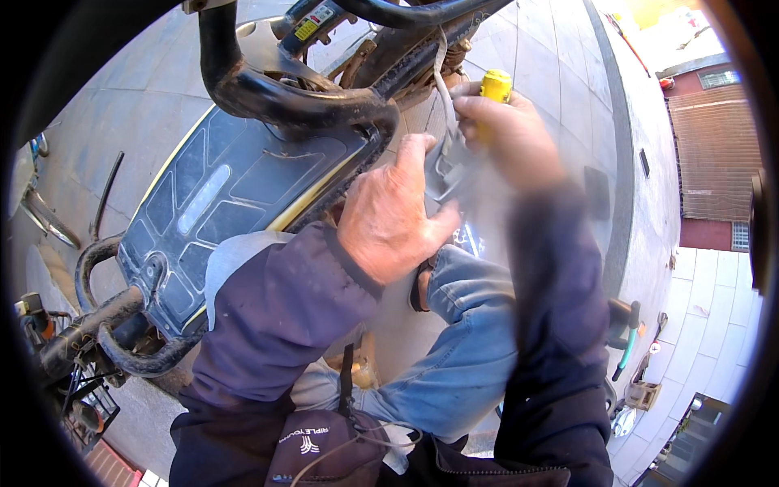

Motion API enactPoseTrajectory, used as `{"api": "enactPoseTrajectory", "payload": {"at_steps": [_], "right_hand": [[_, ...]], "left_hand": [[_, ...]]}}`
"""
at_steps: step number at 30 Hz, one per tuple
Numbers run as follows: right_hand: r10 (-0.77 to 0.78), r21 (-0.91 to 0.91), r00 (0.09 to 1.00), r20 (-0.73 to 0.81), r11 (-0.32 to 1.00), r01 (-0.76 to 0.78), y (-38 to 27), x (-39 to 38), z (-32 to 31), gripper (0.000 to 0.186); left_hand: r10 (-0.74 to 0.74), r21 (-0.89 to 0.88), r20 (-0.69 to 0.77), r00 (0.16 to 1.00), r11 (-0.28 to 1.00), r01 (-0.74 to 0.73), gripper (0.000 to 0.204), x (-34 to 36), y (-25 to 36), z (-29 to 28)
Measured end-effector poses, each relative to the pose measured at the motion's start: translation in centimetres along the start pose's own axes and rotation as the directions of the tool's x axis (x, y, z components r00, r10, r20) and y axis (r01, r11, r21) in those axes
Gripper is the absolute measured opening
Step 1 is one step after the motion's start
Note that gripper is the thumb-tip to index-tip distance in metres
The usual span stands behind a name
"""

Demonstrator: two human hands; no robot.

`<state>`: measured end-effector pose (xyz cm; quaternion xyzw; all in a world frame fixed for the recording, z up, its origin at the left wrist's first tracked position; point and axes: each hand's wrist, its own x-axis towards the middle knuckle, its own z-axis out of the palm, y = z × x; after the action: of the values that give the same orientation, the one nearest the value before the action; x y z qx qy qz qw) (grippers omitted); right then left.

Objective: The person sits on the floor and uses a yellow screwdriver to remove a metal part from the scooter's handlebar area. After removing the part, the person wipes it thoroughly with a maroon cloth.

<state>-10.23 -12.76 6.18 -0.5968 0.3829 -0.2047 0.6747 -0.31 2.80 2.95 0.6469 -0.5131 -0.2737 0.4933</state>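
Two hands on grey strap (445,97)

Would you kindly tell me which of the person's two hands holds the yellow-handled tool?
The right hand, blurred, grips the yellow-handled tool; the left hand holds a grey strap instead.

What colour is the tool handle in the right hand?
Yellow: the tool handle pokes out above the right hand, seen in the head view.
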Motion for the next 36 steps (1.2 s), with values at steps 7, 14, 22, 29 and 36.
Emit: {"api": "enactPoseTrajectory", "payload": {"at_steps": [7,14,22,29,36], "right_hand": [[0.032,-0.08,0.999,-0.035,0.996,-0.035,0.6,-1.5,-1.0,0.023],[0.145,-0.074,0.989,0.033,0.987,-0.142,0.4,-2.8,-2.0,0.032],[0.131,-0.154,0.991,0.031,0.98,-0.125,0.3,-3.3,-1.8,0.031],[0.039,-0.023,0.999,-0.007,0.999,-0.04,0.6,-2.9,-1.6,0.027],[0.041,-0.004,0.999,-0.028,0.999,-0.041,0.2,-3.1,-1.8,0.029]], "left_hand": [[0.125,0.079,-0.081,0.989,0.99,-0.119,0.05,0.0,-0.9,0.5],[0.164,0.175,-0.119,0.979,0.974,-0.142,0.052,0.1,-0.9,0.8],[0.114,0.094,-0.112,0.987,0.99,-0.103,0.056,0.1,-0.8,1.0],[-0.087,-0.377,-0.048,0.995,0.924,0.063,0.048,0.4,-0.8,0.7],[-0.193,-0.705,0.097,0.977,0.679,0.204,0.05,0.7,0.1,-0.4]]}}
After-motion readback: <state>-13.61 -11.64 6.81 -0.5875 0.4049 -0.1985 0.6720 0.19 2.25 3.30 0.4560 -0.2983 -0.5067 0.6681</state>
